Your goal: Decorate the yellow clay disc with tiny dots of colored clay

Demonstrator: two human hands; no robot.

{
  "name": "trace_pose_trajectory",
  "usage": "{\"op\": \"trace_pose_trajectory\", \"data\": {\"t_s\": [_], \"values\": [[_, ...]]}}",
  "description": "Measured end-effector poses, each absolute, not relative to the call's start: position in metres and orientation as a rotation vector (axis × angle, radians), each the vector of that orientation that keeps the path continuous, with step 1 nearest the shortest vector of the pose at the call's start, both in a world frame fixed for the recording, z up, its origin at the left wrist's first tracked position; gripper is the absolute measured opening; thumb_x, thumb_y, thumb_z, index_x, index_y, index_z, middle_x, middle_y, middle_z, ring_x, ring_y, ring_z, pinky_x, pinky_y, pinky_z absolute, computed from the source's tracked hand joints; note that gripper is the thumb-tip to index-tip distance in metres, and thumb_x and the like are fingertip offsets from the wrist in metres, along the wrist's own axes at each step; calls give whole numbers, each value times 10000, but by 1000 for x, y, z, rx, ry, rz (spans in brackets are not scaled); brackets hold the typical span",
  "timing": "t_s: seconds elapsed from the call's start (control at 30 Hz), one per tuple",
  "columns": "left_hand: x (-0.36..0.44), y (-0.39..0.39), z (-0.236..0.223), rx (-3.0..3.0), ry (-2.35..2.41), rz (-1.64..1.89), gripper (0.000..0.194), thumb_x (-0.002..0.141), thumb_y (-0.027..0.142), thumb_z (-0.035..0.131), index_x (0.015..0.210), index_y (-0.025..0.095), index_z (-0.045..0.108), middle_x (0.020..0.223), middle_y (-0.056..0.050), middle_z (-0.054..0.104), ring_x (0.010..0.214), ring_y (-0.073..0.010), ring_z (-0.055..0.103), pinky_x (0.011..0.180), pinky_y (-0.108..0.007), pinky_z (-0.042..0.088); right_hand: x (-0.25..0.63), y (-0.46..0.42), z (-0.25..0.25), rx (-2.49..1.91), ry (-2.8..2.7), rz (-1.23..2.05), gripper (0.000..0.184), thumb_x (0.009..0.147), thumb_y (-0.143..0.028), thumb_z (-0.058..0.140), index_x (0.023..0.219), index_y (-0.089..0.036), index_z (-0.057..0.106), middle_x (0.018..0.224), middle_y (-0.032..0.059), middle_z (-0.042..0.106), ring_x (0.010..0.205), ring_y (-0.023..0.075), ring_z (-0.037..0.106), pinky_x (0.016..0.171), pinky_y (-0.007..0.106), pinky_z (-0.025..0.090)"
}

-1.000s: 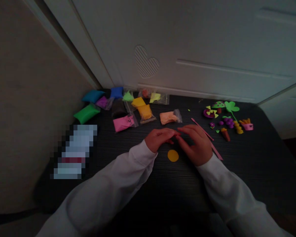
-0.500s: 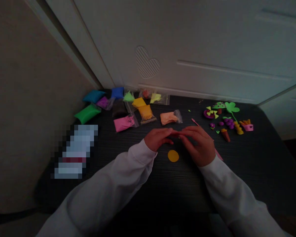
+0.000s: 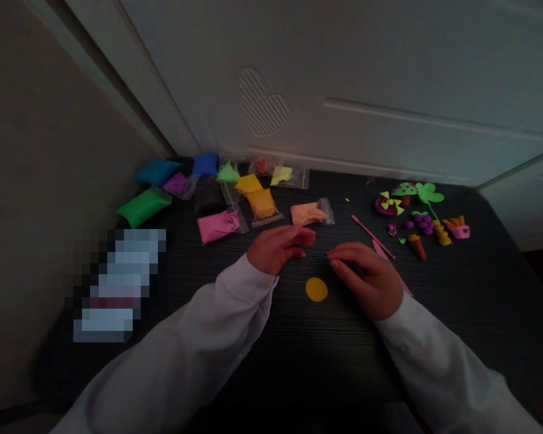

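Note:
My left hand (image 3: 280, 248) hovers over the dark table with its fingers stretched out and the thumb apart, nothing visible in it. Across a small gap, my right hand (image 3: 368, 278) has its thumb and fingertips drawn together in a pinch; whatever may be between them is too small to make out. Just below and between the hands, a flat round disc of yellow-orange clay (image 3: 317, 289) lies on the table. Partly under my right hand and sleeve is a pink modelling tool (image 3: 381, 248), with a thin pink stick (image 3: 366, 230) beside it.
Bags of coloured clay, among them a pink bag (image 3: 217, 226), a peach bag (image 3: 308, 213) and a green bag (image 3: 145, 205), lie along the back left. Small clay figures, such as purple grapes (image 3: 423, 223), stand at right. A blurred-out panel (image 3: 122, 283) lies left. A white panelled surface (image 3: 366, 72) rises behind.
My hands were together at the fingertips and have now parted, the left going left and the right slightly down and right. The view has shifted a little.

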State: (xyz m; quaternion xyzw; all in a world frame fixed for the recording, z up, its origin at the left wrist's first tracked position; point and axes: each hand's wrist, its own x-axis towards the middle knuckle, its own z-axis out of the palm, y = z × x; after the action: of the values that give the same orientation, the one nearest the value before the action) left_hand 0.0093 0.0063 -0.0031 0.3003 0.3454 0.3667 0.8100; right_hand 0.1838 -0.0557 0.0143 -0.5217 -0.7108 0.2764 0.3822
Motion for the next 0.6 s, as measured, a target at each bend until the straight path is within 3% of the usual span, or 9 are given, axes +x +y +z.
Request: {"op": "trace_pose_trajectory", "data": {"t_s": [0.13,0.33,0.6], "values": [[8,9,-3,589,726,778,236,647,318,562,748,119,639,774,-60,626,778,-150,546,621,-253,386,184,-59,11,-1274,-1536,1093,86,727,-240,550,768,-228,625,801,17,623,805,149,554,734,311,445],[7,10,1,538,715,777,226,663,301,540,756,121,641,788,-62,628,779,-154,549,615,-253,392,183,-59,15,-1083,-799,1635,117,682,-338,583,662,-228,617,669,14,562,590,116,478,512,269,404],[4,9,1,528,702,773,235,684,298,518,770,117,641,793,-67,623,786,-150,549,611,-242,399,183,-63,21,-1001,-491,1840,91,708,-277,564,720,-212,627,689,4,524,626,92,434,561,254,377]]}}
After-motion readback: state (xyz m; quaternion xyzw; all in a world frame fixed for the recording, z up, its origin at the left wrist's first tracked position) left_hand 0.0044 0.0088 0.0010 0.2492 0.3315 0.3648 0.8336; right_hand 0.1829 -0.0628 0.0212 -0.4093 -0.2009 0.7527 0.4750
